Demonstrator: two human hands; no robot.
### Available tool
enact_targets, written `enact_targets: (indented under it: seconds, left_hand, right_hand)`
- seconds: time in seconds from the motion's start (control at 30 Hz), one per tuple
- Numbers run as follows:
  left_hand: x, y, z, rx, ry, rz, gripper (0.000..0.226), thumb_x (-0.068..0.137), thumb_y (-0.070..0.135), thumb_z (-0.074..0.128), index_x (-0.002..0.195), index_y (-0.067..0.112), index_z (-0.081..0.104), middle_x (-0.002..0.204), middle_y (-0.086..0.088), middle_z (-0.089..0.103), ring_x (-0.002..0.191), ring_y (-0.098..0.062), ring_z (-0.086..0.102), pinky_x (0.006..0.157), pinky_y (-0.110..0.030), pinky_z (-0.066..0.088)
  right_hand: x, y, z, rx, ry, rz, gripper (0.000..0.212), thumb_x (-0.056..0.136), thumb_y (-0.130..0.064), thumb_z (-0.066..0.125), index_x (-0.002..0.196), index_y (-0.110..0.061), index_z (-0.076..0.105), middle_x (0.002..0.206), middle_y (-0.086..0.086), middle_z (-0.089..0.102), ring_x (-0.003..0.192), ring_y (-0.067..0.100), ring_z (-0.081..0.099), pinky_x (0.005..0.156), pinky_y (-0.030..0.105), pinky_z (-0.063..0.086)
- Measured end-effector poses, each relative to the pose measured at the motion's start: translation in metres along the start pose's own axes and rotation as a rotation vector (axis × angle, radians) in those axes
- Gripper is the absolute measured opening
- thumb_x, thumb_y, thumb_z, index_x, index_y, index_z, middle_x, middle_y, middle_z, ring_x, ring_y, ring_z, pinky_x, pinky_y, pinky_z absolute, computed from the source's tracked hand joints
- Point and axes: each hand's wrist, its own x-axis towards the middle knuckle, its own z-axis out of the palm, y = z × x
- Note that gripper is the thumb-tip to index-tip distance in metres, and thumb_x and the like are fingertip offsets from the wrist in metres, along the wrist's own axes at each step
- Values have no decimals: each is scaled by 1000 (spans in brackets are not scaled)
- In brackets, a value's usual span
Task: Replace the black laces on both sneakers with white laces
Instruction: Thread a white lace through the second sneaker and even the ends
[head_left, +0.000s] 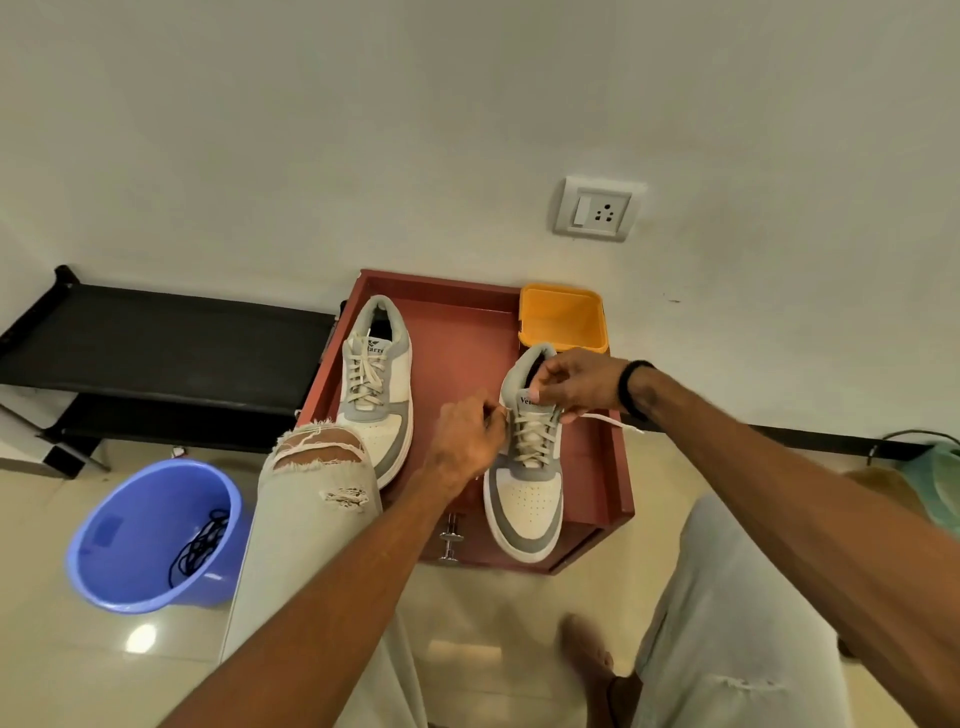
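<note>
- right sneaker (527, 470): on the red surface (457, 332), toe toward the person; white lace (535, 441) threaded to the top eyelets.
- left hand (465, 441): fingers pinch one lace end at the upper eyelet.
- right hand (576, 384): fingers curled on the tongue and the other end, which trails off right.
- handling, judged: lace soft, limp, light; best gripped near the stiff tip.
- left sneaker (376, 384): laced white.
- black laces (200, 545): in blue bucket (130, 519).

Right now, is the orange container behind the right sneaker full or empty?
Empty: the orange container shows only its bare inside walls and floor.
</note>
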Motion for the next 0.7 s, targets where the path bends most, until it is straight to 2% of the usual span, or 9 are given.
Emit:
enact_targets:
  seconds: [0.1, 0.13, 0.17, 0.27, 0.33, 0.47, 0.57, 0.63, 0.7]
  left_hand:
    - [-6, 2, -1, -40, -7, -10, 14, 102, 28, 60, 100, 16, 66, 88, 0, 77, 76, -15, 73, 76, -41, 62]
    - [-6, 2, -2, -40, -1, -11, 15, 102, 28, 60, 100, 15, 66, 89, 0, 77, 78, -15, 73, 78, -40, 61]
    - [-6, 2, -3, -38, 6, -15, 16, 102, 29, 60, 100, 15, 67, 90, -1, 77, 79, -16, 72, 78, -40, 60]
    - [-5, 3, -5, -36, 5, -14, 19, 103, 29, 59, 97, 13, 65, 88, -1, 75, 78, -20, 71, 77, -44, 58]
    - [-6, 1, -5, -64, -7, -32, 20, 104, 29, 58, 98, 11, 64, 90, -2, 76, 81, -22, 72, 78, -46, 58]
    - [-3, -5, -1, -205, -50, -104, 15, 104, 23, 57, 89, 21, 58, 95, -3, 78, 88, -21, 76, 86, -47, 60]
    - [1, -9, 0, -346, -50, -227, 16, 106, 14, 51, 91, 15, 56, 95, -6, 78, 88, -20, 77, 89, -46, 61]
    - [2, -9, -1, -386, -49, -258, 14, 106, 13, 50, 95, 10, 58, 91, -8, 78, 84, -22, 77, 86, -44, 62]
    - [2, -7, -6, -422, -65, -288, 14, 106, 13, 52, 102, 3, 62, 84, -10, 77, 72, -22, 76, 72, -38, 63]
  right_hand:
    - [-11, 11, 12, 223, 530, 36, 30, 87, -42, 75, 86, -12, 68, 87, 9, 75, 75, 24, 74, 75, 43, 64]
    - [-16, 14, 18, 225, 654, 113, 35, 89, -46, 71, 84, -12, 67, 81, 9, 75, 66, 25, 74, 70, 40, 64]
    - [-22, 17, 25, 245, 690, 197, 41, 93, -49, 66, 85, -9, 67, 77, 11, 74, 60, 26, 73, 64, 39, 64]
    - [-31, 19, 45, 501, 496, 370, 55, 98, -55, 58, 94, 0, 67, 72, 13, 70, 56, 23, 66, 52, 36, 62]
    - [-24, 20, 54, 723, 447, 399, 47, 95, -48, 67, 96, 0, 67, 70, 11, 66, 56, 21, 63, 52, 35, 61]
    - [-10, 29, 58, 1118, 562, 352, 15, 98, -21, 68, 94, -6, 66, 66, 7, 64, 57, 16, 63, 51, 32, 57]
    - [-11, 42, 60, 1225, 637, 337, 13, 101, -18, 64, 94, -7, 66, 69, 7, 69, 62, 16, 69, 53, 31, 58]
    - [-17, 49, 63, 1272, 675, 321, 13, 99, -21, 66, 100, -8, 67, 77, 8, 74, 68, 16, 72, 59, 32, 61]
    - [-23, 53, 67, 1287, 727, 270, 16, 97, -21, 69, 108, -9, 67, 89, 9, 77, 76, 17, 74, 72, 35, 63]
